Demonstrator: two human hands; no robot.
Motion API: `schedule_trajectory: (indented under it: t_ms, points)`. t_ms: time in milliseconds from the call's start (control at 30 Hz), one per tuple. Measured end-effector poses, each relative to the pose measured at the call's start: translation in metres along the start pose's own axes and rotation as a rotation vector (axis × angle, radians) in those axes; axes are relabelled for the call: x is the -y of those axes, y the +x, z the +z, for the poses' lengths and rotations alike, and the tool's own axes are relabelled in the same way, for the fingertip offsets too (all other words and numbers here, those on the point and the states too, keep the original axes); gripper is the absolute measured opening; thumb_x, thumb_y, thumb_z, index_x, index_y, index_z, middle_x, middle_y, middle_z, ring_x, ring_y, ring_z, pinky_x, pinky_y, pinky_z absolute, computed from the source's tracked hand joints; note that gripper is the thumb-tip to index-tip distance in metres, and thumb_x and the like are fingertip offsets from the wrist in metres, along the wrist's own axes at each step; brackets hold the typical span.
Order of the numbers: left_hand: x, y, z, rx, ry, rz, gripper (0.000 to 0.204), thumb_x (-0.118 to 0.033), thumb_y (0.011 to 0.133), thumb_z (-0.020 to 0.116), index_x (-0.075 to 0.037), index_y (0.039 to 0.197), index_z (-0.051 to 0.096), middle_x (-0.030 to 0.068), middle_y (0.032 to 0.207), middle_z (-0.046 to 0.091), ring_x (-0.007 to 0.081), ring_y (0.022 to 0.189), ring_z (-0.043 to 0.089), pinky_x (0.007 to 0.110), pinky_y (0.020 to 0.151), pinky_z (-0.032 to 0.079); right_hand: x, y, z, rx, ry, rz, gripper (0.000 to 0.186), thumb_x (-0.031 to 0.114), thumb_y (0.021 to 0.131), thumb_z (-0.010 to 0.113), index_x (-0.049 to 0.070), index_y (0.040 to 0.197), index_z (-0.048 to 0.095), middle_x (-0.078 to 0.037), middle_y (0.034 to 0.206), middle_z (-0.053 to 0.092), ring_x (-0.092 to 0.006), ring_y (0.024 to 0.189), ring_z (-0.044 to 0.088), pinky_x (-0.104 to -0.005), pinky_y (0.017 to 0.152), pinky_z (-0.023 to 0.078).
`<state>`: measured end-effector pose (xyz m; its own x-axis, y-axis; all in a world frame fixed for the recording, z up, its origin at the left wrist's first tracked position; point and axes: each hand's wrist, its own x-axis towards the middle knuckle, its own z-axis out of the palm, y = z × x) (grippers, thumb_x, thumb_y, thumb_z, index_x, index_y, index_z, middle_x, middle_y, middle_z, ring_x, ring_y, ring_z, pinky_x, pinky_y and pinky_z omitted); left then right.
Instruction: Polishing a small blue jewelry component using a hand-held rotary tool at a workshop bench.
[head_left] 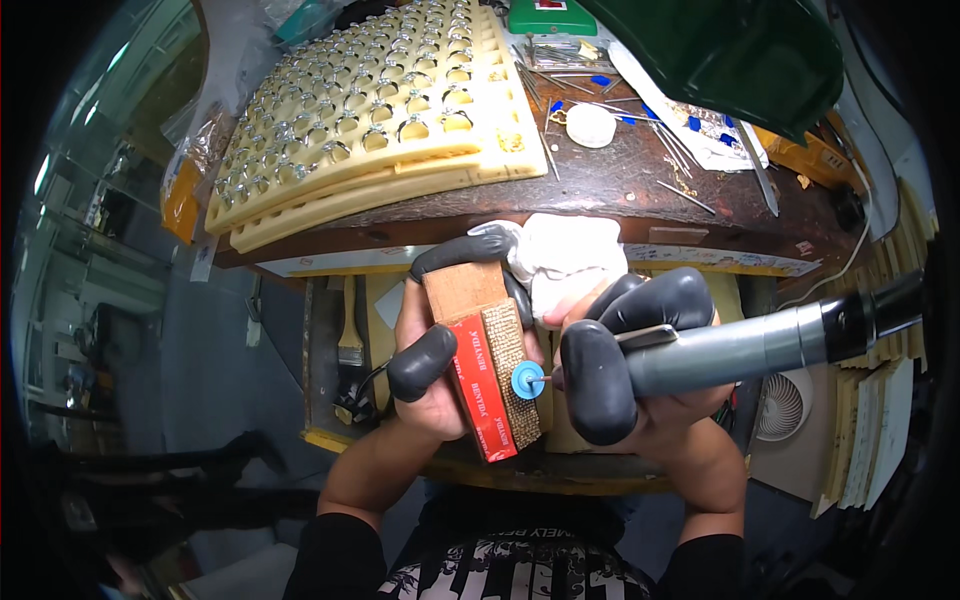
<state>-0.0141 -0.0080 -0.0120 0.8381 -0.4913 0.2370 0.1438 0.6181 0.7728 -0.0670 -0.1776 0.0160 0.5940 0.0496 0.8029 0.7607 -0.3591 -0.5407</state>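
Left hand (430,408), fingers in black rubber cots: closing narrowly around a long rectangular red-wrapped block (478,385) and a plain brown block (465,290) at its far end. My thumb is pressing on the left side; my other fingers are wrapping the far end and the right side.

The red-wrapped block is lying lengthwise in my palm, near-centre of the scene, tilting slightly, its coarse tan, grid-textured face turning right.

Right hand (604,368), also in black cots: holding a silver-grey cylindrical rotary handpiece (735,350), fingers closing firmly around its front. Its rear is pointing right. A small round blue disc (528,380) on a thin shaft is overlapping the textured face in view; I cannot tell whether it is touching.

A crumpled white cloth (572,255) is lying just beyond my hands; I cannot tell whether my left fingers are gripping it.

Far left, a cream slotted tray (400,188) is sitting on the dark brown wooden bench (620,178), carrying rows of silver-coloured rings (413,122). Right of it, a flat white round lid-like piece (591,125) is resting among thin metal rods (686,197).
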Motion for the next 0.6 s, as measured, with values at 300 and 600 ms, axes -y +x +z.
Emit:
schedule_trajectory:
  t_ms: [300, 600]
  points:
    - [0.000, -0.002, -0.009, 0.065, -0.019, -0.061, 0.064, -0.040, 0.095, 0.055, -0.008, 0.144, 0.029, 0.0242, 0.111, 0.057, 0.0320, 0.088, 0.067, 0.043, 0.074, 0.061, 0.005, -0.016, -0.005, -0.015, 0.288, 0.372, 0.059, 0.052, 0.092, 0.051, -0.006, 0.101, 0.058, -0.022, 0.085, 0.065, -0.0272, 0.081, 0.065, -0.0456, 0.085, 0.052]
    - [-0.009, -0.002, 0.002, -0.050, -0.056, -0.154, 0.068, -0.044, 0.093, 0.056, -0.005, 0.143, 0.030, 0.0195, 0.102, 0.059, 0.0265, 0.084, 0.066, 0.040, 0.074, 0.058, 0.006, -0.019, -0.009, 0.093, 0.328, 0.251, 0.032, 0.023, 0.089, 0.058, -0.006, 0.103, 0.055, -0.024, 0.092, 0.067, -0.0321, 0.089, 0.068, -0.0534, 0.099, 0.049]
